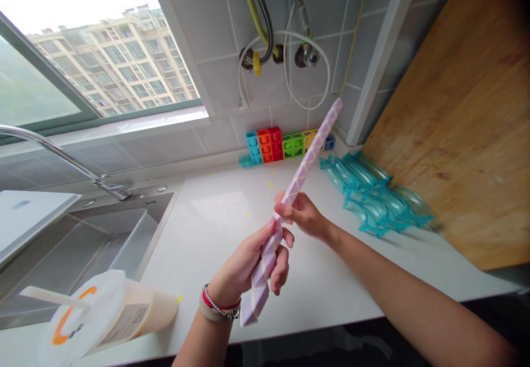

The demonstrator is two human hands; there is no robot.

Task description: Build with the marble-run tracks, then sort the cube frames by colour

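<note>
A long, straight snake puzzle [305,164] of lilac triangular segments with pale lines runs slantwise over the white counter [215,212]. Its far end points at the wall, its near end down toward me. My left hand [259,256] is wrapped around the lower part, thumb along the top and fingers curled beneath. Just above it, my right hand [300,212] pinches the middle of the puzzle, and some of its fingers are hidden. Bracelets [219,306] circle my left wrist.
Colourful toy blocks [271,145] line the wall. Teal wavy plastic pieces [372,190] lie at right beside a wooden board [467,135]. A lidded drink cup [120,314] with a straw, a sink [136,240] and a faucet [74,160] are at left. Pipes and valves [306,55] are above.
</note>
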